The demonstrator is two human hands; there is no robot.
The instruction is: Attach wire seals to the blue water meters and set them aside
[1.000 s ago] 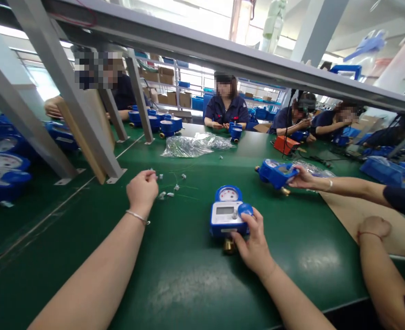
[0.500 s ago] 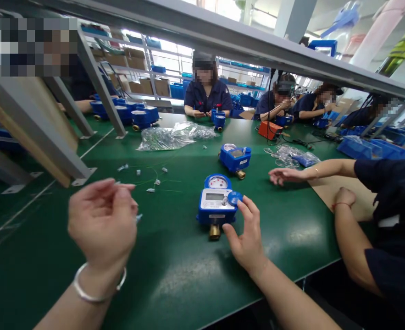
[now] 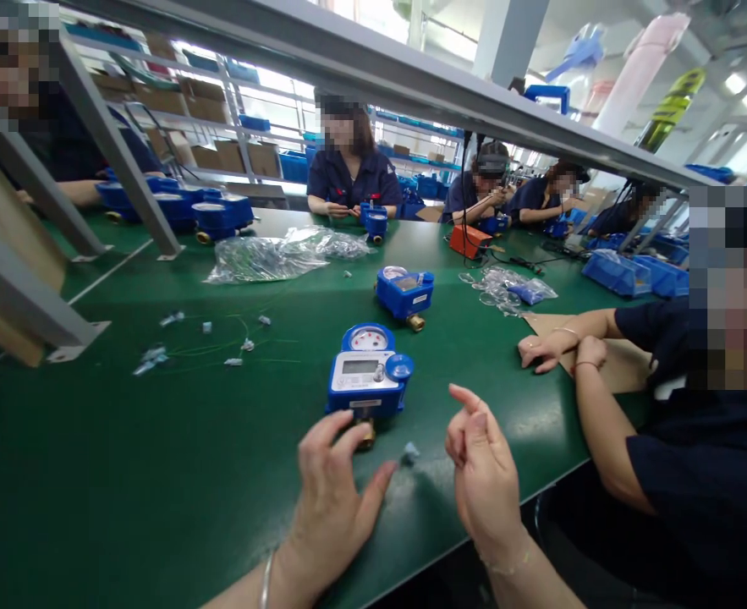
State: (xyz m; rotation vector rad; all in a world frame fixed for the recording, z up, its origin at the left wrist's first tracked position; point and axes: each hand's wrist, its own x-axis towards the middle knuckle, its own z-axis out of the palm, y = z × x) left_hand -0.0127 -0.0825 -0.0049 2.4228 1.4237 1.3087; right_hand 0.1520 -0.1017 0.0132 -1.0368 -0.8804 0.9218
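Small seal piece (image 3: 409, 454) on table (image 3: 157, 474) btwn both hands, touching neither. Left hand (image 3: 335, 507) fingers spread, empty; right hand (image 3: 480, 474) loosely curled, empty. Blue meter (image 3: 368, 381) just beyond, long axis pointing away; left nearer.

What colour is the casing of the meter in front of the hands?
Blue, with a white display panel; the meter shows best in the head view.

small seal piece (image 3: 409, 454) blurred, left hand (image 3: 332, 499) wrist cut off

Blue meter (image 3: 368, 379), green table (image 3: 157, 474)
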